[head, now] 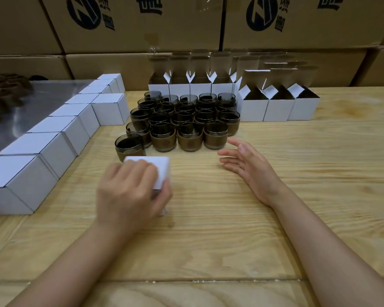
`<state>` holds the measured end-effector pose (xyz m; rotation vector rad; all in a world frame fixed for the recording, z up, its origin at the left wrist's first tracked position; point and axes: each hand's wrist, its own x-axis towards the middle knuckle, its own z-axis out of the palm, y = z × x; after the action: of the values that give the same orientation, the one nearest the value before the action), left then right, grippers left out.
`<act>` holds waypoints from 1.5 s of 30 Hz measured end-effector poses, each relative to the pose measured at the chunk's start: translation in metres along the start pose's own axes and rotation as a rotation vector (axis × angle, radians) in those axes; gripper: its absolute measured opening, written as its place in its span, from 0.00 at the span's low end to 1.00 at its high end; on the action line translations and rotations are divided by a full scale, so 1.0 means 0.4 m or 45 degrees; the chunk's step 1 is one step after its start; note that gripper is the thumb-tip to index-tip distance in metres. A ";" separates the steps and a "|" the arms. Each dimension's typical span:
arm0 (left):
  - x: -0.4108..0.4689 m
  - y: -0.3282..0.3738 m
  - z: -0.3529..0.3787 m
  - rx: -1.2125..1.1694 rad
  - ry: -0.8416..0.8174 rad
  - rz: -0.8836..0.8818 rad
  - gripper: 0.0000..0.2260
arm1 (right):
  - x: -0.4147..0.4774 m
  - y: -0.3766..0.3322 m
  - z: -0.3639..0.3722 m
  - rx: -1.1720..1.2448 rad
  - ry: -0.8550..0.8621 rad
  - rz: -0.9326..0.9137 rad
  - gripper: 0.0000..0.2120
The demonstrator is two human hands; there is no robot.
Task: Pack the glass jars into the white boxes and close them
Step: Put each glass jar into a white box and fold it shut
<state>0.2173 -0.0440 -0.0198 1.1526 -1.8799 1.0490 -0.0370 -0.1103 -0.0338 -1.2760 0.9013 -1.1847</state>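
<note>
While the left grip clasps a closed white box, fingers curled over its top and thumb at its near right corner, that box sits just in front of the jar cluster, at the cluster's left end. Blur hides whether it rests on the bench or is held just above it. The right grip is released, fingers straight and slightly spread, palm turned left; it holds nothing and hovers just in front of the cluster's right end.

The cluster itself is upright dark glass jars with brown bands round their lower halves, packed tightly in rows. To the left of it runs a long line of closed boxes, side by side, with one more closed box just beside the jars. Directly behind the cluster stands a row of open boxes with flaps raised. To its right, three further open boxes stand side by side. Farther behind, brown cartons with dark print are stacked.
</note>
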 end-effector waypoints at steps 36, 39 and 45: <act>0.073 -0.477 0.336 -0.076 -0.876 -0.616 0.28 | 0.013 0.011 -0.008 0.093 0.118 -0.018 0.21; 0.102 -0.483 0.358 -0.031 -1.034 -0.650 0.32 | 0.015 0.013 -0.009 0.095 0.115 -0.020 0.20; 0.140 -0.461 0.359 -0.109 -1.218 -0.754 0.34 | 0.014 0.018 -0.011 0.106 0.117 -0.021 0.20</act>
<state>0.3461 -0.2438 0.0163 2.2167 -1.9546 0.0433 -0.0389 -0.1175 -0.0406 -1.1721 0.9003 -1.2893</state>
